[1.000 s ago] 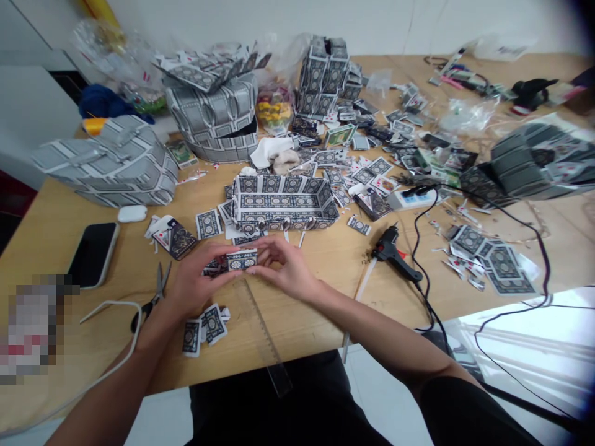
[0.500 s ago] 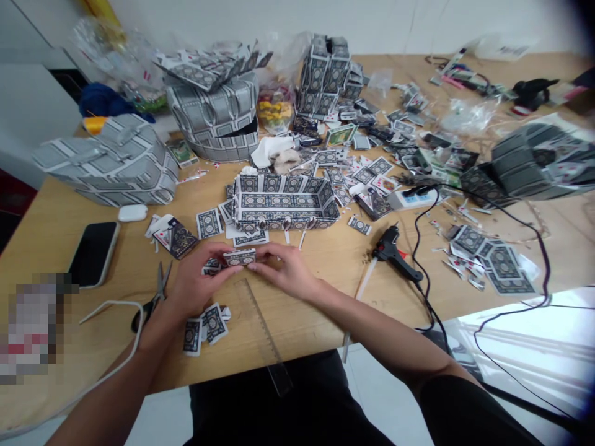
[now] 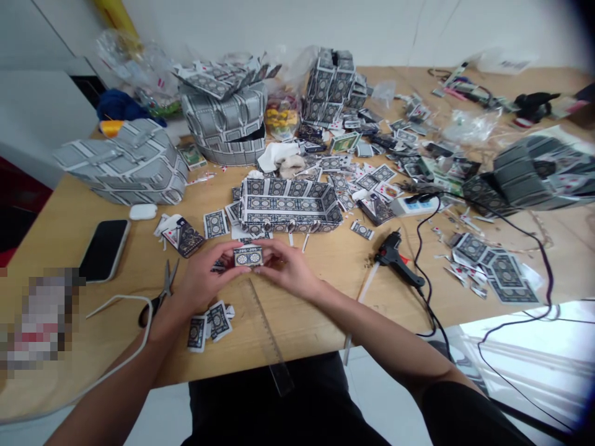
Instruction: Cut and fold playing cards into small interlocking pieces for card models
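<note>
Between my two hands I hold a folded playing card [image 3: 248,256], its dark patterned back facing me. My left hand [image 3: 209,272] pinches its left end, thumb below and fingers above. The right end is gripped the same way by my right hand [image 3: 290,269]. Just beyond the fingers stands an open box made of playing cards [image 3: 288,204]. A clear ruler [image 3: 267,334] lies below my hands and juts over the table edge. Loose cards [image 3: 217,321] rest near my left wrist, beside a pair of scissors [image 3: 162,291].
A hot glue gun [image 3: 395,255] lies at right, its cord crossing to a power strip [image 3: 416,204]. A phone [image 3: 105,249] is at left. Woven card baskets [image 3: 125,164] and a larger card structure [image 3: 329,87] stand behind, near scattered cards. A white cable [image 3: 125,359] passes by my left forearm.
The folded card has tilted, so more of its patterned face shows now. Both hands stay on it. The whole view has shifted slightly.
</note>
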Available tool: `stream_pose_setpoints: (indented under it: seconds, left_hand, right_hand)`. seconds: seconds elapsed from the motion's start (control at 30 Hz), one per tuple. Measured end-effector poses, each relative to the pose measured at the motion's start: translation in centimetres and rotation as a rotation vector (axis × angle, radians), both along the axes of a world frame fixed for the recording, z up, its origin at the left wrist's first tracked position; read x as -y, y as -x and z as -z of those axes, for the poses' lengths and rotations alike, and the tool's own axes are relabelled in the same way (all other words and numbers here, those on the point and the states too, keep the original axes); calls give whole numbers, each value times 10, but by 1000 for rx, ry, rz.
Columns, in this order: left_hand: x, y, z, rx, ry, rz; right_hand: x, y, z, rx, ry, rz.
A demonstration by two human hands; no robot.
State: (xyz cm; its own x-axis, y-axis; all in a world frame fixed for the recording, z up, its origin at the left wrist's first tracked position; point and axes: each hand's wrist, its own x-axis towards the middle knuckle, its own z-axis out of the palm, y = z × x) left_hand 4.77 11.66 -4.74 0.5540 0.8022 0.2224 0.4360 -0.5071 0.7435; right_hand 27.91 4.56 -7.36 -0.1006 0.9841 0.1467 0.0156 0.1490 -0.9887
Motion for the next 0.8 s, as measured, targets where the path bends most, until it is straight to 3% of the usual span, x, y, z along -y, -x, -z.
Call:
stream_pose_setpoints:
  seconds: [0.5, 0.8]
  left_hand:
    - [-5, 4, -2, -46, -119, 75]
    - [-7, 2, 1, -7, -205, 134]
  right_hand:
    - [-10, -2, -7, -450, 340, 41]
    - [-10, -4, -4, -585, 452, -88]
